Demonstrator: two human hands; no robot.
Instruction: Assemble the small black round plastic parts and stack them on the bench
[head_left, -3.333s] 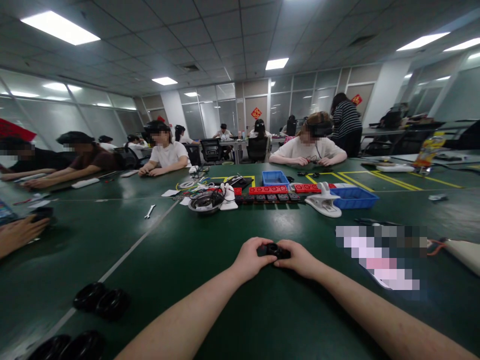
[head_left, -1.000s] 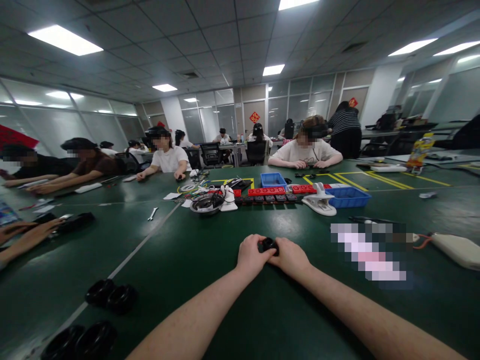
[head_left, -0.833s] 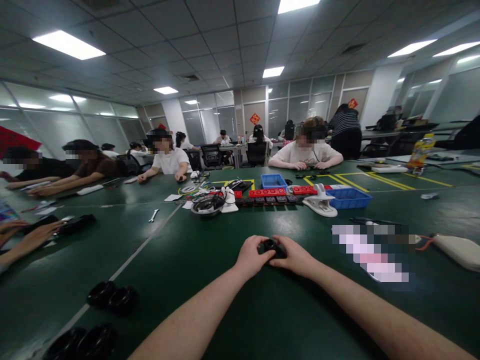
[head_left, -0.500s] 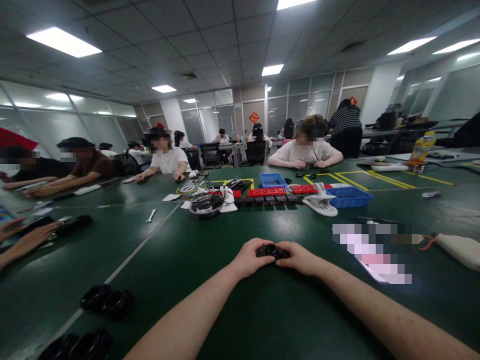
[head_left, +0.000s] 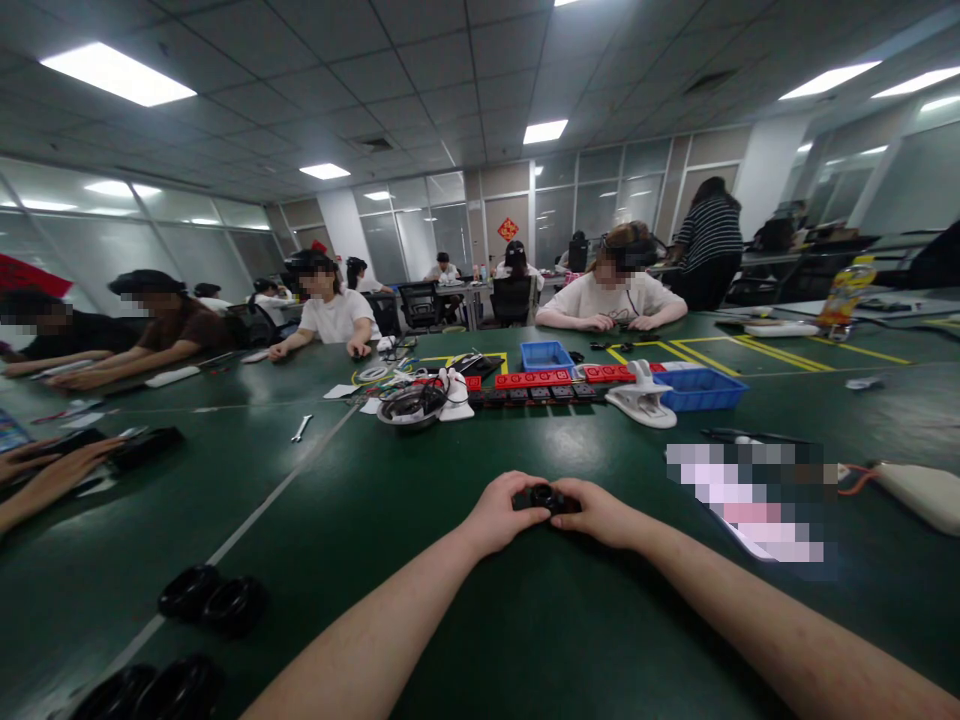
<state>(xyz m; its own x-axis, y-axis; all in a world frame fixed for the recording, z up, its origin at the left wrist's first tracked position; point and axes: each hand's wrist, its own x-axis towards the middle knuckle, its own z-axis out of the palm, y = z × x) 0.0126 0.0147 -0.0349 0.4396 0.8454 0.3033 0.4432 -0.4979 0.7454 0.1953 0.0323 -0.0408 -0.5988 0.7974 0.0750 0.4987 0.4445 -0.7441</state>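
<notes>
Near the middle of the green table (head_left: pixel 360 500), a small dark object (head_left: pixel 543 496) with a round black ring on top sits between my two hands. My left hand (head_left: pixel 506 512) grips its left side, thumb in front and fingers behind. On the right side, my right hand (head_left: pixel 592 512) pinches it the same way. Fingers cover both ends of the object, so its full shape is hidden.
Ahead lie a red and black power strip (head_left: pixel 532 385), a white clamp (head_left: pixel 642 398), a blue tray (head_left: pixel 697 390) and a metal bowl (head_left: pixel 411 405). A wrench (head_left: pixel 301 429) and black rings (head_left: pixel 234 604) are left, a blurred phone (head_left: pixel 750 510) right. Other people sit around.
The standing person in stripes at the back has shifted right and turned. My hands and the dark object have barely moved.
</notes>
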